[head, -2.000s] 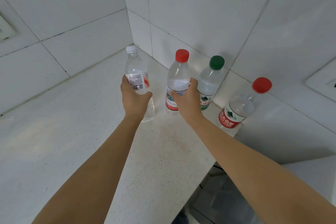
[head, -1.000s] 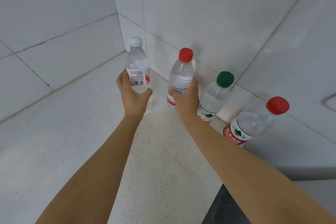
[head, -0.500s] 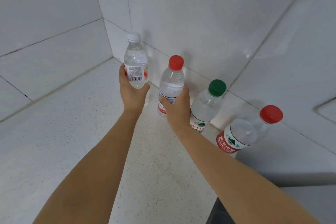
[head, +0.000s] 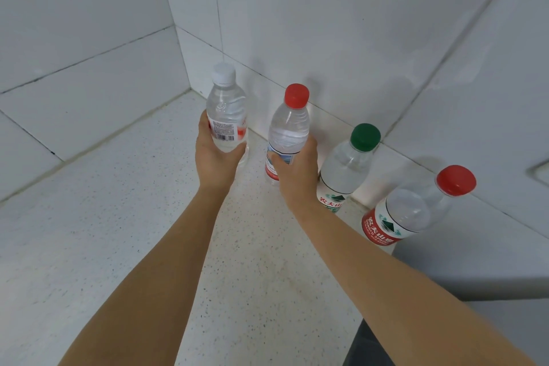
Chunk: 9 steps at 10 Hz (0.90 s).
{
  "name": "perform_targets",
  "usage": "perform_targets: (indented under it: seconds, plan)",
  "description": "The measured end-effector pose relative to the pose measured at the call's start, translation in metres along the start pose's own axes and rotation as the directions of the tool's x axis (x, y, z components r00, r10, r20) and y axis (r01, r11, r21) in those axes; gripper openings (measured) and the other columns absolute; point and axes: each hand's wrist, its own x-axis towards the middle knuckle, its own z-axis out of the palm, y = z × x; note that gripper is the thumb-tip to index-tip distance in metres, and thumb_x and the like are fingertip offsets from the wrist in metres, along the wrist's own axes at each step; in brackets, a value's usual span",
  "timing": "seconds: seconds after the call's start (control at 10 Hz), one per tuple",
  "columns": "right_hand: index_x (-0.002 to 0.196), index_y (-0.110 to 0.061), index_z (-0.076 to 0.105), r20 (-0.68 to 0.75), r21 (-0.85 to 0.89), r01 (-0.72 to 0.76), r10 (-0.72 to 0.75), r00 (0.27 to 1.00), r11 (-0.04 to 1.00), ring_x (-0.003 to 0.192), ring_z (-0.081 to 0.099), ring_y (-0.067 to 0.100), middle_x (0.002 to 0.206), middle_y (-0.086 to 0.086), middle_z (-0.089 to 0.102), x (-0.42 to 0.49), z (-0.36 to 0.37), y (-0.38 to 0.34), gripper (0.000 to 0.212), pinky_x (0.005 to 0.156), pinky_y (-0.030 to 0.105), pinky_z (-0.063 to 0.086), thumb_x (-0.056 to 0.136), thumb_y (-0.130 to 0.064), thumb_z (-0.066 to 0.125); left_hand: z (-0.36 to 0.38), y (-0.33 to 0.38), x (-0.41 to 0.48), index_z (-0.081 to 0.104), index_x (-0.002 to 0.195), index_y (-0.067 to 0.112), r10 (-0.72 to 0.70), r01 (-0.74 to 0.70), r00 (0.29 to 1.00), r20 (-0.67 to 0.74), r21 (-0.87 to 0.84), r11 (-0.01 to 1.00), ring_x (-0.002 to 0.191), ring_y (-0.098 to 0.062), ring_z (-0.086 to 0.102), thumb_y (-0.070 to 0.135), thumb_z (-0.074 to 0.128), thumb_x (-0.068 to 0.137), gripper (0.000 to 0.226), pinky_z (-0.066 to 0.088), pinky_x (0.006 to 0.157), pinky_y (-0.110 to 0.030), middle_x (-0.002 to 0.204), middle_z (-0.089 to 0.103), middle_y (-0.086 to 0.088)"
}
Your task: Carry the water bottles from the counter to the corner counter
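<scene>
White-capped bottle gripped in left hand; right hand grips red-capped bottle, beside green-capped bottle.

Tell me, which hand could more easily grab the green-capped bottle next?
Right, probably. The right hand sits just beside the green-capped bottle, though it grips a red-capped bottle; the left hand is farther away.

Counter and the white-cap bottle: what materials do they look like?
Counter: looks like matte stone or a composite, since it is off-white with fine dark speckles; which one I cannot tell. White-cap bottle: thin clear glossy plastic, likely PET, because you see through it and it shows highlights; its cap is opaque plastic.
</scene>
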Motion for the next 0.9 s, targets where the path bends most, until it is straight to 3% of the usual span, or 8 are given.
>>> perform_targets:
  seconds: [0.1,0.2,0.4,0.5,0.6,0.7,0.8,0.9]
  plan:
    - [0.127,-0.014,0.036,0.006,0.011,-0.002,0.002,1.0,1.0,0.097,0.048,0.008,0.116,-0.003,0.048,-0.001,0.0,-0.001,0.061,0.071,-0.005,0.036,0.076,-0.014,0.069,0.004,0.002,0.009,0.032,0.14,0.029,-0.031,0.03,0.999,0.02,0.007,1.0,0.105,0.014,0.049,0.016,0.077,0.07,0.084,0.036,0.083,0.002,0.119,0.05,0.027]
    - [0.126,-0.011,0.037,0.002,0.041,-0.008,0.008,1.0,0.999,0.078,0.05,0.0,0.108,-0.005,0.046,-0.001,-0.001,-0.001,0.059,0.054,-0.008,0.033,0.076,-0.008,0.068,0.005,-0.001,0.017,0.028,0.143,0.029,-0.041,0.04,0.997,0.06,0.027,0.999,0.121,-0.008,0.047,0.016,0.078,0.071,0.089,0.038,0.098,-0.021,0.139,0.048,0.008]
    - [0.126,-0.009,0.036,0.005,0.019,-0.012,0.012,1.0,1.0,0.063,0.047,-0.008,0.1,-0.006,0.044,-0.001,-0.001,-0.001,0.057,0.048,-0.007,0.032,0.077,-0.009,0.066,-0.001,0.001,0.024,0.021,0.146,0.029,-0.049,0.03,0.992,0.113,0.162,0.986,0.127,-0.02,0.05,0.022,0.077,0.073,0.092,0.043,0.1,-0.034,0.142,0.048,0.004]
    - [0.126,-0.007,0.035,0.023,-0.012,-0.044,0.044,0.999,0.999,0.062,0.043,-0.004,0.1,-0.005,0.043,0.0,-0.002,-0.006,0.058,0.044,-0.006,0.031,0.077,-0.009,0.067,-0.006,0.006,0.023,0.017,0.147,0.023,-0.082,0.027,0.984,0.158,0.323,0.946,0.128,-0.024,0.049,0.027,0.076,0.075,0.094,0.046,0.101,-0.043,0.144,0.045,0.0]
    - [0.122,-0.003,0.035,0.053,-0.08,-0.1,0.104,0.993,0.992,0.062,0.042,0.002,0.097,0.0,0.045,0.001,-0.006,-0.01,0.055,0.042,-0.002,0.033,0.078,-0.013,0.067,-0.02,0.01,0.016,0.029,0.142,0.019,-0.108,-0.021,0.973,0.206,0.542,0.84,0.122,-0.028,0.053,0.033,0.072,0.078,0.078,0.05,0.094,-0.046,0.137,0.051,-0.006]
    - [0.121,-0.001,0.034,0.13,-0.291,-0.135,0.179,0.975,0.947,0.09,0.051,0.019,0.114,0.012,0.051,-0.003,-0.012,-0.014,0.055,0.073,0.019,0.042,0.08,-0.02,0.064,-0.042,0.018,0.004,0.037,0.138,0.015,-0.165,-0.118,0.942,0.293,0.748,0.653,0.121,-0.03,0.051,0.035,0.066,0.083,0.065,0.047,0.09,-0.043,0.134,0.052,-0.01]
    - [0.122,0.004,0.031,0.195,-0.418,-0.131,0.23,0.953,0.899,0.11,0.05,0.031,0.123,0.019,0.048,-0.013,-0.015,-0.015,0.059,0.085,0.034,0.042,0.081,-0.023,0.063,-0.065,0.029,-0.009,0.036,0.142,0.017,-0.192,-0.231,0.908,0.372,0.829,0.51,0.126,-0.028,0.047,0.038,0.06,0.087,0.063,0.044,0.094,-0.042,0.138,0.049,-0.009]
    - [0.108,0.002,0.04,0.284,-0.46,-0.084,0.236,0.929,0.884,0.102,0.054,0.031,0.109,0.016,0.055,-0.031,-0.022,-0.03,0.04,0.072,0.029,0.042,0.082,-0.019,0.061,-0.082,0.043,-0.023,0.038,0.141,0.018,-0.192,-0.315,0.888,0.418,0.857,0.407,0.124,-0.026,0.047,0.039,0.058,0.089,0.06,0.043,0.093,-0.04,0.137,0.051,-0.006]
